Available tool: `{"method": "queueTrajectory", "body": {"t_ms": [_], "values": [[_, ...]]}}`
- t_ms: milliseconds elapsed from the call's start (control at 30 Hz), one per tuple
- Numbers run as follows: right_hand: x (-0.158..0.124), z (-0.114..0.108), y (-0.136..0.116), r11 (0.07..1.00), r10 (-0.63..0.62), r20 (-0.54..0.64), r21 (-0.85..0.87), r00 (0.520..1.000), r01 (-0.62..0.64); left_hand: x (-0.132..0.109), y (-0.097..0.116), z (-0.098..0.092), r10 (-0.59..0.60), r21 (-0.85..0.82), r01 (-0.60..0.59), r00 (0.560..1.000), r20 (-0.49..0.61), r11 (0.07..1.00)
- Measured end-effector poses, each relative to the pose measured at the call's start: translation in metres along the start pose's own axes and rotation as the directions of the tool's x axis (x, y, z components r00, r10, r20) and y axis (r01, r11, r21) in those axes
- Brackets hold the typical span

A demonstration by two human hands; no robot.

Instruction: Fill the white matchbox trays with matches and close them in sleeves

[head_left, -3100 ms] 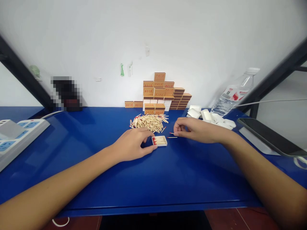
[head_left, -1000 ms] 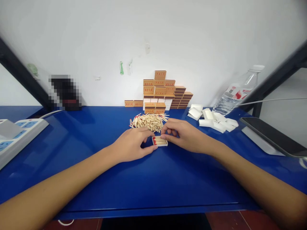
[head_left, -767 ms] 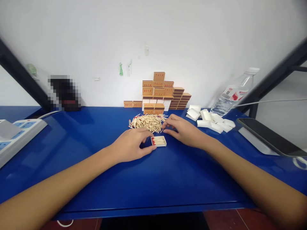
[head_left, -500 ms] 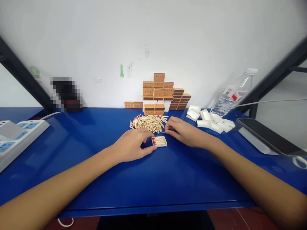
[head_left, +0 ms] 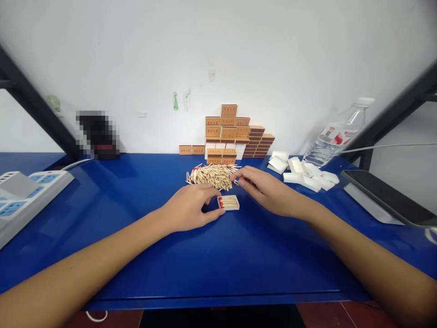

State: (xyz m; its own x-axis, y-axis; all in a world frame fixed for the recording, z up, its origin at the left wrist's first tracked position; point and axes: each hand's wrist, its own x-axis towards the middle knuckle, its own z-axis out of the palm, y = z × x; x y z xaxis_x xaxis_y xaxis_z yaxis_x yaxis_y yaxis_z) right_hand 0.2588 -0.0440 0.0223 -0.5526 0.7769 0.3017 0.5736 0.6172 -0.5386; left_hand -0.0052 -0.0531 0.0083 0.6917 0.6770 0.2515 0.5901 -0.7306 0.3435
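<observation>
A white matchbox tray lies on the blue table, holding several matches with their red heads to the left. My left hand grips its left end between thumb and fingers. Behind the tray spreads a heap of loose matches. At the heap's right edge is my right hand, thumb and index finger pinched close around a match whose pale end shows between them.
Stacked orange matchboxes stand against the wall behind the heap. Right of them lie white empty trays, a water bottle and a propped phone. A power strip sits at the left.
My right hand has shifted slightly, its index finger reaching further onto the heap's right edge. The left hand stays at the tray. The view has moved a little.
</observation>
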Motion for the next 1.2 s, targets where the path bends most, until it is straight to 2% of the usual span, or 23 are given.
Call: {"method": "queueTrajectory", "body": {"t_ms": [67, 167, 233, 367, 433, 533, 600, 700, 867, 967, 1033, 1133, 1200], "values": [[0.002, 0.000, -0.005, 0.983, 0.082, -0.031, 0.168, 0.996, -0.075, 0.000, 0.000, 0.000, -0.001, -0.001, 0.001, 1.000, 0.001, 1.000], [0.004, 0.001, -0.013, 0.898, 0.165, 0.001, 0.413, 0.986, -0.151, 0.000, 0.000, 0.000, 0.002, 0.001, -0.002, 1.000, -0.002, 1.000], [0.005, 0.005, -0.015, 0.861, 0.194, 0.031, 0.473, 0.981, -0.185, 0.000, 0.000, 0.000, 0.000, 0.001, 0.000, 1.000, -0.006, 1.000], [0.005, 0.016, -0.013, 0.837, 0.243, 0.079, 0.487, 0.967, -0.250, 0.000, 0.000, 0.000, -0.015, 0.017, 0.015, 1.000, -0.016, 1.000], [0.005, 0.018, -0.010, 0.850, 0.254, 0.101, 0.451, 0.962, -0.272, 0.000, -0.001, 0.000, -0.016, 0.022, 0.017, 1.000, -0.019, 1.000], [0.004, 0.015, -0.007, 0.935, 0.207, 0.124, 0.266, 0.970, -0.234, 0.001, -0.001, 0.000, -0.014, 0.025, 0.015, 1.000, -0.025, 1.000], [0.003, 0.011, -0.005, 0.974, 0.153, 0.103, 0.152, 0.983, -0.167, 0.001, -0.001, 0.000, -0.013, 0.028, 0.014, 0.999, -0.030, 1.000], [0.004, 0.005, 0.002, 0.991, 0.115, 0.012, 0.070, 0.993, -0.115, 0.001, 0.000, -0.001, -0.011, 0.031, 0.012, 0.999, -0.030, 0.999], [0.008, -0.005, 0.024, 0.956, 0.208, -0.144, -0.180, 0.967, -0.233, 0.001, -0.002, 0.001, -0.012, 0.043, 0.012, 1.000, -0.017, 0.999], [0.012, -0.006, 0.039, 0.936, 0.247, -0.191, -0.208, 0.950, -0.285, 0.003, -0.001, 0.000, -0.011, 0.098, 0.012, 1.000, -0.009, 0.995], [0.015, -0.002, 0.046, 0.940, 0.239, -0.227, -0.189, 0.944, -0.283, 0.001, 0.007, -0.007, 0.013, 0.215, -0.006, 0.999, -0.034, 0.977], [0.020, 0.007, 0.052, 0.949, 0.223, -0.252, -0.166, 0.942, -0.269, -0.013, 0.030, -0.029, 0.061, 0.384, -0.022, 0.994, -0.089, 0.923], [0.023, 0.011, 0.054, 0.950, 0.228, -0.252, -0.155, 0.940, -0.272, -0.028, 0.046, -0.044, 0.068, 0.272, -0.033, 0.991, -0.118, 0.962]]}}
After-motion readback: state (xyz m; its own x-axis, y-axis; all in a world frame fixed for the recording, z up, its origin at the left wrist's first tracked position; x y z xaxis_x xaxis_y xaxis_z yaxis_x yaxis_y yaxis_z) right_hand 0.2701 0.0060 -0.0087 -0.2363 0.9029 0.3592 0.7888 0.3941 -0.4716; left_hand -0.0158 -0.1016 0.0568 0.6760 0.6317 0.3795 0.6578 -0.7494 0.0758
